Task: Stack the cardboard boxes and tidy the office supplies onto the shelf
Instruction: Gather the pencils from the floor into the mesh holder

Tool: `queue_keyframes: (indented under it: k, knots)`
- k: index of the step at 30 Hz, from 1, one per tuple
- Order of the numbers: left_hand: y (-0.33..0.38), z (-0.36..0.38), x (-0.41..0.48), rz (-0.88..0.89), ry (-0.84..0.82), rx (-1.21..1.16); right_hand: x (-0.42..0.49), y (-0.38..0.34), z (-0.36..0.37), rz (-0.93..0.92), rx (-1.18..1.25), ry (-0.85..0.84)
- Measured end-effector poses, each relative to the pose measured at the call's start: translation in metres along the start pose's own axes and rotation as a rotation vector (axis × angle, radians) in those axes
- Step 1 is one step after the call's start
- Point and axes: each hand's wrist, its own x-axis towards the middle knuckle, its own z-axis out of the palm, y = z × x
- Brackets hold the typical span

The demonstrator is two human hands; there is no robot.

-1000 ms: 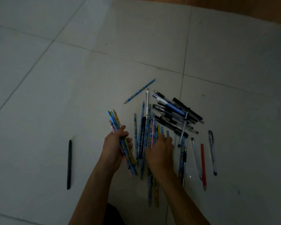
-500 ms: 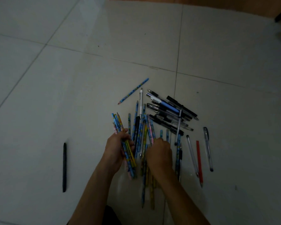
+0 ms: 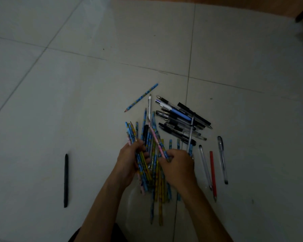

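A heap of patterned blue, yellow and pink pencils [image 3: 157, 182] lies on the pale tiled floor in front of me. My left hand [image 3: 129, 163] grips a bundle of these pencils [image 3: 131, 131], tips fanning up and away. My right hand [image 3: 177, 165] pinches a pink pencil [image 3: 155, 137] lifted at a slant above the heap. Behind the heap sits a cluster of black, blue and clear pens [image 3: 180, 119]. No cardboard boxes or shelf are in view.
A lone blue pencil [image 3: 141, 97] lies apart behind the heap. A black pen [image 3: 65, 180] lies alone on the left. Two clear pens [image 3: 205, 167] [image 3: 222, 159] and a red pen [image 3: 213, 175] lie to the right. A wooden edge [image 3: 217, 4] runs along the far side.
My right hand has lifted a pink pencil off the heap, tilted toward the left hand's bundle. The left hand keeps its hold on the bundle.
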Motion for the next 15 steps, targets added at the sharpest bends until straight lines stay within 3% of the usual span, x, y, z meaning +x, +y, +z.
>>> queue_keyframes:
  k: [6,10,15]
  knots:
    - [0.000,0.007,-0.003,0.027,-0.130,-0.088,-0.008,-0.015,0.010,-0.090,0.018,-0.084]
    - [-0.007,0.005,-0.001,0.117,-0.024,0.118,-0.011,-0.021,0.024,-0.177,-0.074,-0.025]
    - [-0.002,0.004,0.000,0.138,0.043,-0.058,-0.019,-0.017,0.033,-0.281,-0.070,0.037]
